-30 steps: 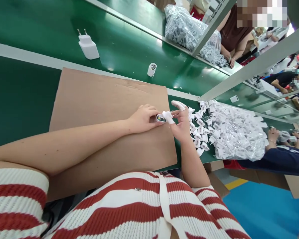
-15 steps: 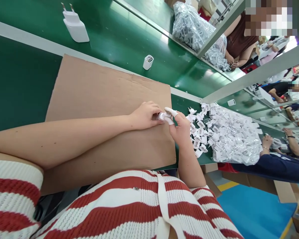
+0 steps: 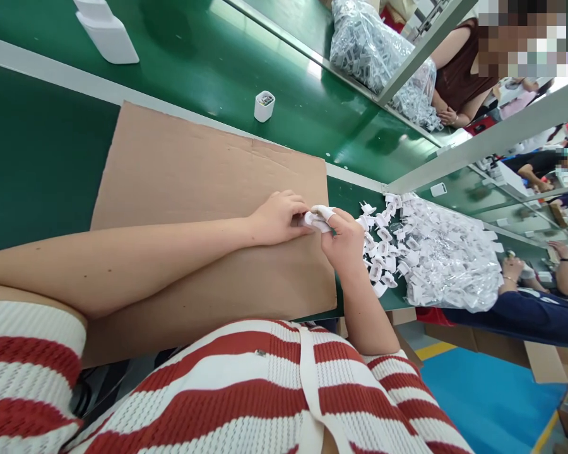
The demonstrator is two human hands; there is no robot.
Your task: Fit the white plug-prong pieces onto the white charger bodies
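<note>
Above the right part of a brown cardboard sheet (image 3: 208, 170), my left hand (image 3: 279, 217) has its fingers closed around a small white piece (image 3: 308, 218), mostly hidden by the fingers. My right hand (image 3: 343, 236), with white covers on its thumb and finger, meets the left hand and pinches the same white piece from the right. Just right of my right hand lie several loose white plug pieces (image 3: 382, 249). Beyond them is a clear plastic bag (image 3: 454, 252) full of similar white pieces.
On the green belt (image 3: 194, 69) past a pale rail (image 3: 52, 79) are a white charger (image 3: 108, 38) and a white open housing (image 3: 264, 106). A metal post (image 3: 454, 135) slants at the right. Another bag (image 3: 366, 47) lies behind, near a person (image 3: 461, 69).
The charger and the open housing on the green belt have shifted left. My right fingertips have closed further over the white piece; my left hand has hardly moved.
</note>
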